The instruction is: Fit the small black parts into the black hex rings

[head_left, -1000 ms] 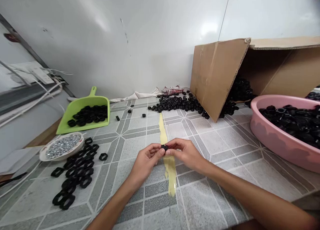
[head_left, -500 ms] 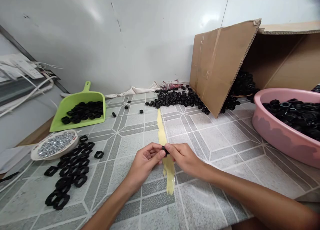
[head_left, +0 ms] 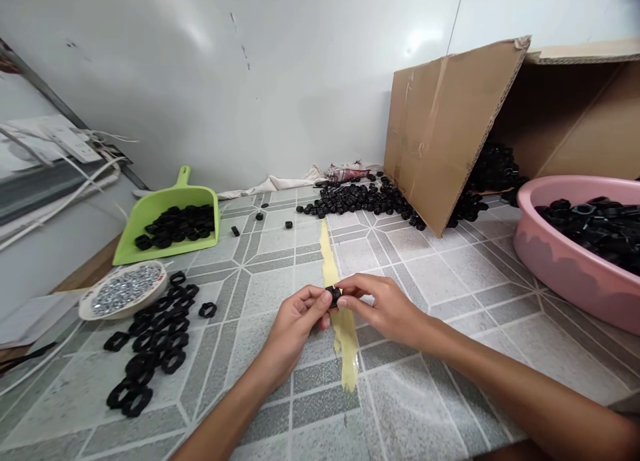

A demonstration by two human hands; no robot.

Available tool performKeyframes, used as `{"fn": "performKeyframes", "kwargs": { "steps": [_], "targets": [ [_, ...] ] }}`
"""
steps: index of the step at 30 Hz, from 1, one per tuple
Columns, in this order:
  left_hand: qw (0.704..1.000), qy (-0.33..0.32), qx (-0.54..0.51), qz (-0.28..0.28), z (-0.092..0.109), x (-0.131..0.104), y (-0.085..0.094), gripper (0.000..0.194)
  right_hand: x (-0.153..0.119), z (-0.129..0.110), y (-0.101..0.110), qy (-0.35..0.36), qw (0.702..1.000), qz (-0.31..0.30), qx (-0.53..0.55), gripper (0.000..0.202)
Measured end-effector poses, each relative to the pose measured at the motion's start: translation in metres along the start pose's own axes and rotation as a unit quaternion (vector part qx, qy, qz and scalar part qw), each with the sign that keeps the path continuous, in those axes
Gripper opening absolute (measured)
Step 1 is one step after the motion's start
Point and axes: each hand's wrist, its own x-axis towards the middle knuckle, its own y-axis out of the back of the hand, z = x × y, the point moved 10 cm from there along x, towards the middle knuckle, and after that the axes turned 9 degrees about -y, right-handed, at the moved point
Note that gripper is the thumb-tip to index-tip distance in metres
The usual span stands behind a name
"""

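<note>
A small black nut-like ring (head_left: 334,295) is held between my two hands, above the yellow tape strip on the table. My left hand (head_left: 301,317) pinches its left side between thumb and fingers. With thumb and forefinger, my right hand (head_left: 385,307) grips the opposite side, and its other fingers are curled behind. Fingertips cover much of the ring. To the left lies a group of loose black rings (head_left: 143,364), with a single ring (head_left: 207,309) a little apart from them.
A bowl of small shiny metal pieces (head_left: 125,289) and a green dustpan (head_left: 216,231) holding black parts stand at left. More black parts (head_left: 350,197) are heaped by the wall, spilling from a tipped cardboard box (head_left: 440,134). A pink basin (head_left: 555,257) of black parts is at right.
My right hand has shifted its grip, with thumb and forefinger now more spread around the ring, which shows more of itself. The whole view has shifted slightly.
</note>
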Motion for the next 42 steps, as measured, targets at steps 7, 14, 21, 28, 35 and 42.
{"fn": "performKeyframes", "kwargs": {
  "steps": [7, 14, 21, 28, 35, 42],
  "targets": [
    [1.000, 0.017, -0.015, 0.011, -0.003, -0.001, 0.001, 0.031, -0.009, -0.012, -0.007, 0.109, 0.990, 0.024, -0.089, 0.025],
    [1.000, 0.015, -0.005, 0.002, 0.001, -0.001, -0.004, 0.033, -0.021, -0.032, -0.009, 0.246, 0.960, 0.062, -0.119, 0.030],
    [1.000, 0.022, -0.020, 0.000, 0.001, -0.001, -0.002, 0.034, -0.008, -0.016, -0.001, 0.120, 0.991, 0.027, -0.061, 0.023],
    [1.000, 0.008, -0.007, -0.027, 0.002, -0.002, -0.007, 0.027, -0.002, 0.009, -0.006, -0.027, 0.999, -0.004, -0.020, 0.023],
    [1.000, 0.000, -0.009, -0.011, 0.003, -0.001, -0.004, 0.027, 0.006, 0.027, -0.005, -0.106, 0.989, -0.033, 0.098, 0.039],
    [1.000, 0.006, -0.004, -0.007, 0.002, -0.001, -0.005, 0.030, 0.007, 0.023, -0.005, -0.094, 0.994, -0.035, 0.033, 0.039]
  ]
}}
